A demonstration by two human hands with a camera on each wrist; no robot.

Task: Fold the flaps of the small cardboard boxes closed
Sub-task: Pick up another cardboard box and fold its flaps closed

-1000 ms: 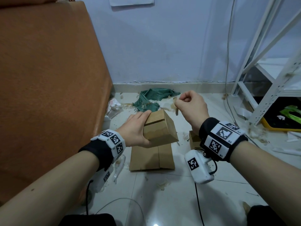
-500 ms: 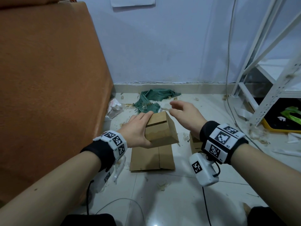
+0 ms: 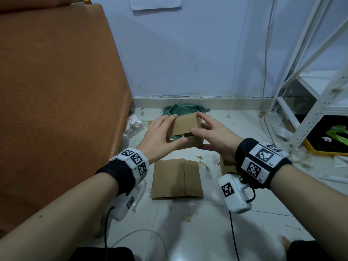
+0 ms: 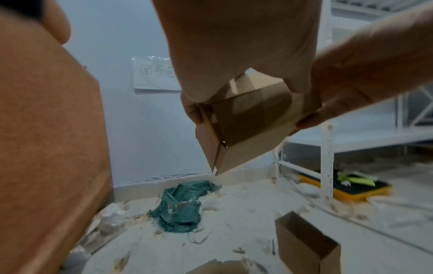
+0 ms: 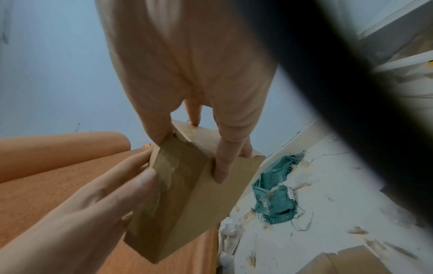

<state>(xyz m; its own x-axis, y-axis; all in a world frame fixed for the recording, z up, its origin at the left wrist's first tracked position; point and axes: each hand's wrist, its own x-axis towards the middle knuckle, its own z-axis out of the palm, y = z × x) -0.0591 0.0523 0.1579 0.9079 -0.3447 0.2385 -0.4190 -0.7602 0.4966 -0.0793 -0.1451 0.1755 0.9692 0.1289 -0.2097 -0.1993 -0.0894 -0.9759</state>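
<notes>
I hold a small brown cardboard box (image 3: 185,125) in the air above the floor with both hands. My left hand (image 3: 160,136) grips its left side, fingers along the far edge and thumb at the near edge. My right hand (image 3: 212,136) grips the right side, thumb on a flap at the top. A gap between the flaps shows the green cloth behind. In the left wrist view the box (image 4: 248,126) hangs under my fingers (image 4: 192,111). In the right wrist view the box (image 5: 185,194) shows a taped face. A second, open small box (image 4: 304,246) stands on the floor.
A flattened cardboard piece (image 3: 177,178) lies on the tiled floor below the hands. An orange cushion (image 3: 56,91) stands at the left, a green cloth (image 3: 180,110) lies by the wall, and a white metal shelf (image 3: 310,91) with a yellow-rimmed tray (image 3: 329,142) is at the right. Scraps and cables litter the floor.
My right hand has come down from a raised fist and taken hold of the box's right side. The box has turned in my left hand, so its flapped end now faces me.
</notes>
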